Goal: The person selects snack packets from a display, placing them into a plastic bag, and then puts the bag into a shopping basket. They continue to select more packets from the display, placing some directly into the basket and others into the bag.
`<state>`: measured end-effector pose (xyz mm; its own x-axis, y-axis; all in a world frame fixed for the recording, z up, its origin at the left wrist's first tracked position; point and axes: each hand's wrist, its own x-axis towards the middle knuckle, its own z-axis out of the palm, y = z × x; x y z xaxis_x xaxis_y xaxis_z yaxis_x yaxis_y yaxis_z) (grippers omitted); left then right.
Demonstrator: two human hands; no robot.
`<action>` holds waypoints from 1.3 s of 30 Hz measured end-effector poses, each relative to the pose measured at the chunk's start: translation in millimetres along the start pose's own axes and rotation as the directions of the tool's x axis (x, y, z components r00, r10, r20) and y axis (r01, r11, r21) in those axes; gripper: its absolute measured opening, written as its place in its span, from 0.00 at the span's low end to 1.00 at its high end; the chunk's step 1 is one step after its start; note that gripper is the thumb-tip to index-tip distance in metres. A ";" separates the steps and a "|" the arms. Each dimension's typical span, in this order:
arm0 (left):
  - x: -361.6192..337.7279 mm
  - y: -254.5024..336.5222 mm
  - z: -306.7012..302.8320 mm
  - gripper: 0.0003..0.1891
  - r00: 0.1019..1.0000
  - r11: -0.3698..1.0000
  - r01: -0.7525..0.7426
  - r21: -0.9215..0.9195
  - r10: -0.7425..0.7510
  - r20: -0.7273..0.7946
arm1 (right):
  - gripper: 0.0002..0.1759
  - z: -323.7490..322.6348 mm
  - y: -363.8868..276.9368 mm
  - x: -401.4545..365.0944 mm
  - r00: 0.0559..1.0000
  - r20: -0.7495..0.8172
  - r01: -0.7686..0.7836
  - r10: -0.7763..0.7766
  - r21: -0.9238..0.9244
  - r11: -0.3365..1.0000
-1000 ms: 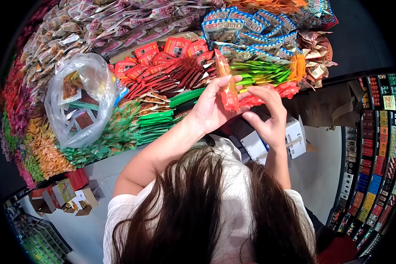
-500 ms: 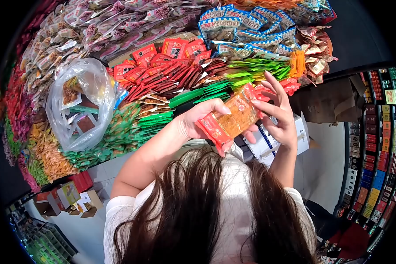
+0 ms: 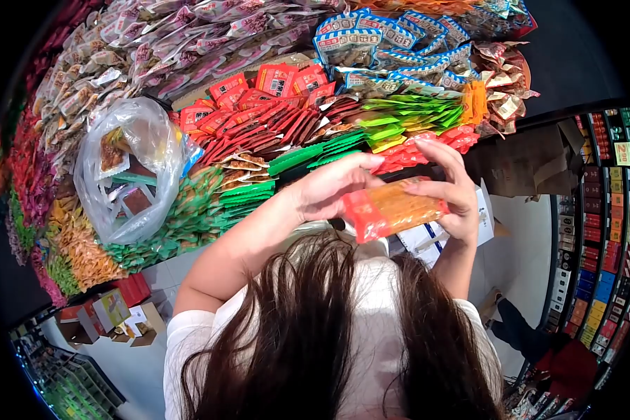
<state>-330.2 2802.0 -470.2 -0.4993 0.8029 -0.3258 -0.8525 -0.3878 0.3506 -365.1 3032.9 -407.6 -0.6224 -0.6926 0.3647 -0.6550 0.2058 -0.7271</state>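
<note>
A clear packet with red ends and an orange-brown filling (image 3: 397, 210) is held in front of the chest, tilted slightly up to the right. My right hand (image 3: 453, 194) grips its right part, with fingers across the top edge. At the packet's left end is my left hand (image 3: 334, 187), its thumb raised off the packet and its other fingers partly hidden behind it. Beyond the hands lie rows of red packets (image 3: 259, 126), green packets (image 3: 318, 152) and red-and-clear packets (image 3: 427, 148).
An open clear plastic bag (image 3: 129, 171) with several packets stands on the display at left. Blue-and-white bags (image 3: 388, 49) fill the back. Cardboard boxes (image 3: 108, 318) are on the floor at lower left. Stocked shelves (image 3: 598, 245) line the right, near another person (image 3: 567, 364).
The packet has turned from a steep tilt to nearly level and moved slightly right. My left thumb has lifted off it. The other person at lower right shows more, legs included.
</note>
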 end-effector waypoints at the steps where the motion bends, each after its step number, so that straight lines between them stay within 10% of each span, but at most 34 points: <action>1: -9.2 12.2 8.2 0.30 0.981 0.975 -0.114 0.192 0.141 -0.136 | 0.21 -7.3 4.7 -5.0 0.999 -0.034 -0.004 0.004 0.018 1.000; 3: -19.7 29.8 17.1 0.23 0.815 0.732 -0.222 0.644 0.501 -0.289 | 0.16 -15.0 13.2 -21.7 0.972 -0.193 -0.098 0.133 0.180 0.979; 5: -2.6 26.6 -1.0 0.10 0.461 0.223 -0.211 0.952 0.881 -0.104 | 0.13 -10.0 19.3 -42.4 0.842 -0.393 -0.174 0.369 0.449 0.876; 6: 0.6 29.7 1.0 0.10 0.462 0.224 -0.212 0.951 0.881 -0.104 | 0.12 -14.0 33.0 -62.2 0.768 -0.433 -0.268 0.472 0.453 0.850; 8: 4.5 36.0 9.0 0.09 0.407 -0.439 0.096 0.893 0.836 0.367 | 0.12 -13.3 40.4 -65.7 0.712 -0.499 -0.287 0.493 0.434 0.854; 10: 12.1 33.4 17.2 0.08 0.417 -0.478 0.126 0.869 0.821 0.391 | 0.11 -7.0 37.1 -59.7 0.721 -0.553 -0.230 0.418 0.378 0.897; 13: 19.2 27.4 25.0 0.10 0.628 -0.188 -0.022 0.982 0.762 0.160 | 0.15 -10.1 24.8 -43.9 0.871 -0.491 -0.082 -0.019 -0.184 0.980; 16: 22.7 18.7 25.5 0.13 0.920 0.712 -0.301 0.634 0.393 -0.004 | 0.19 0.4 11.6 -35.9 0.860 -0.480 -0.084 -0.170 -0.463 0.883; 27: 22.9 -4.7 32.7 0.17 0.819 0.802 -0.399 0.445 0.530 -0.220 | 0.21 33.1 13.0 -30.3 0.870 -0.414 0.001 -0.268 -0.542 0.840; 32: 13.8 2.4 30.5 0.18 0.826 0.793 -0.369 0.485 0.519 -0.220 | 0.34 21.9 28.2 -28.7 0.852 -0.518 -0.174 -0.072 -0.411 0.895; 39: 12.6 11.7 26.7 0.18 0.998 0.972 -0.029 0.233 0.039 -0.040 | 0.25 1.1 23.4 -27.1 0.980 -0.182 -0.057 0.081 0.129 0.990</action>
<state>-342.3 2819.7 -446.8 -0.5379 0.7686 -0.3463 -0.7783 -0.2949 0.5544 -363.1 3055.8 -435.2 -0.7407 -0.5363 0.4047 -0.5573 0.1539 -0.8159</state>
